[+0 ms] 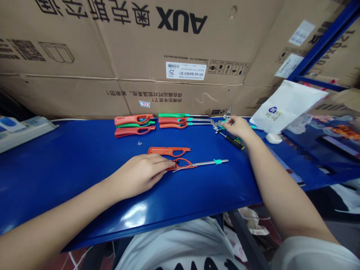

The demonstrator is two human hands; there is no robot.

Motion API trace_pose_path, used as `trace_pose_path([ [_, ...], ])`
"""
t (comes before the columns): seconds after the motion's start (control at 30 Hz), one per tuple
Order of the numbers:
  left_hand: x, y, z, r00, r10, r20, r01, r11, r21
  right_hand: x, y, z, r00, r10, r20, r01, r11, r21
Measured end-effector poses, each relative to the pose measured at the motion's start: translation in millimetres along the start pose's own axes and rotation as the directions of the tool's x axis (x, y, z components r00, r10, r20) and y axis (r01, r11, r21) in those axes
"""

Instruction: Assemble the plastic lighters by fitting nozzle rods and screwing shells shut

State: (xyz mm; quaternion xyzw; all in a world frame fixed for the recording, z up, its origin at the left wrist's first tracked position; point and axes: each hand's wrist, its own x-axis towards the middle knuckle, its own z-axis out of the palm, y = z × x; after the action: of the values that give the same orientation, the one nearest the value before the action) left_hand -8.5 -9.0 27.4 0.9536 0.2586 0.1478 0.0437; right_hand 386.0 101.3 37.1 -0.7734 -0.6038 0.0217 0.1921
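Observation:
My left hand (146, 170) rests on the table with its fingers closed over the handle of an orange gas lighter (184, 163). The lighter's long metal tube points right and carries a turquoise clip (217, 161) near its tip. Just behind it lies a loose orange lighter shell half (168, 151). My right hand (239, 128) reaches to the back right, fingertips pinched together among small metal and turquoise parts (218, 125); what they grip is too small to make out. A black and yellow screwdriver (234, 142) lies beneath that hand.
Shell parts (135, 131) in red, orange and green lie at the back, beside several lighters with tubes (173, 120). Tiny screws (140, 143) are left of centre. A large cardboard box (112, 52) walls the back. A white bag (287, 105) and white earbud case (273, 138) stand right.

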Motion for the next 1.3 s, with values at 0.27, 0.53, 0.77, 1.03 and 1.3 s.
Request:
trace_pose_path([
  [0.27, 0.8, 0.3, -0.8, 1.0, 0.004, -0.008, -0.004, 1.0, -0.018, -5.0, -4.2, -2.2, 0.997, -0.069, -0.043, 0.07, 0.998, 0.01],
  [0.53, 2.3, 7.3, -7.8, 0.994, -0.093, -0.059, 0.088, 0.993, -0.081, -52.1, -51.8, -12.3, 0.693, -0.687, -0.218, 0.721, 0.664, 0.198],
  [0.77, 6.9, 9.7, -1.6, 0.895, -0.37, -0.25, 0.256, 0.884, -0.392, -119.3, -97.9, 6.6, 0.421, -0.898, -0.129, 0.872, 0.361, 0.33],
  [1.03, 12.7, 13.3, 0.4, 0.855, -0.509, -0.096, 0.359, 0.716, -0.599, -128.5, -100.0, 12.3, 0.351, -0.93, -0.106, 0.904, 0.308, 0.297],
  [1.3, 10.4, 10.9, 3.7, 0.911, -0.401, -0.099, 0.288, 0.788, -0.544, -130.1, -100.4, 5.9, 0.291, -0.957, -0.014, 0.925, 0.277, 0.26],
])
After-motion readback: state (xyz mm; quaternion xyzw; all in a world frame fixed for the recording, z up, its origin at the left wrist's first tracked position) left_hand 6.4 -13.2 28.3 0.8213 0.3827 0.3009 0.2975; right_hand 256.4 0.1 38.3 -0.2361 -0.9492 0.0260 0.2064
